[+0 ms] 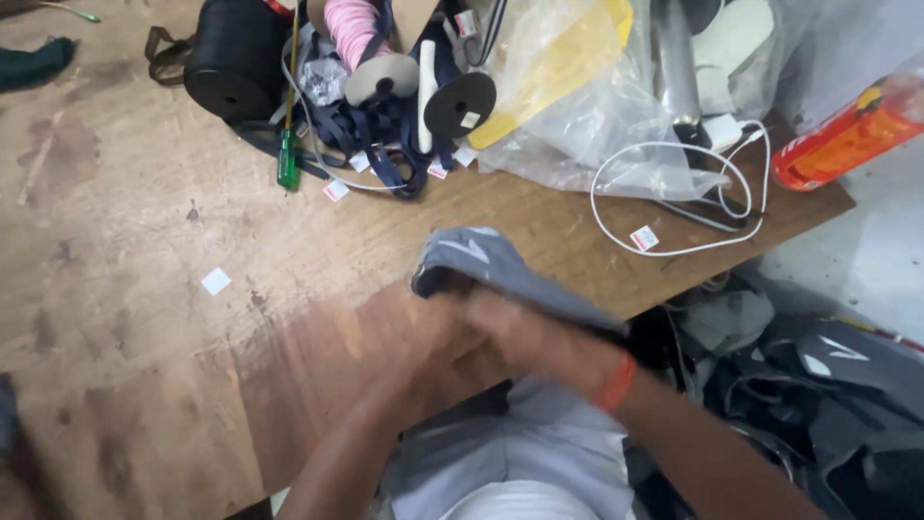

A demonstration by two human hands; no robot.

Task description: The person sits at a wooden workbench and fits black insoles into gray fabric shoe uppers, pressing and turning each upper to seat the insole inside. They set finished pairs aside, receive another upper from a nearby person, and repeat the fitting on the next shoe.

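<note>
Both my hands meet over the near edge of a worn wooden table [144, 289], blurred by motion. A folded grey fabric piece [491, 268] with a white mark rests across them. My right hand [525, 332], with an orange band at the wrist, lies under and around the cloth. Pressed against the fabric's near-left end is my left hand [438, 332]. The cloth hides most of the fingers.
At the table's back lie black ribbon spools [236, 58], a pink spool [351, 29], dark straps, a green-handled screwdriver [288, 159], clear plastic bags [587, 106], a white cable [674, 193] and an orange bottle [847, 135]. Grey fabric pieces [818, 376] are piled on the floor at right.
</note>
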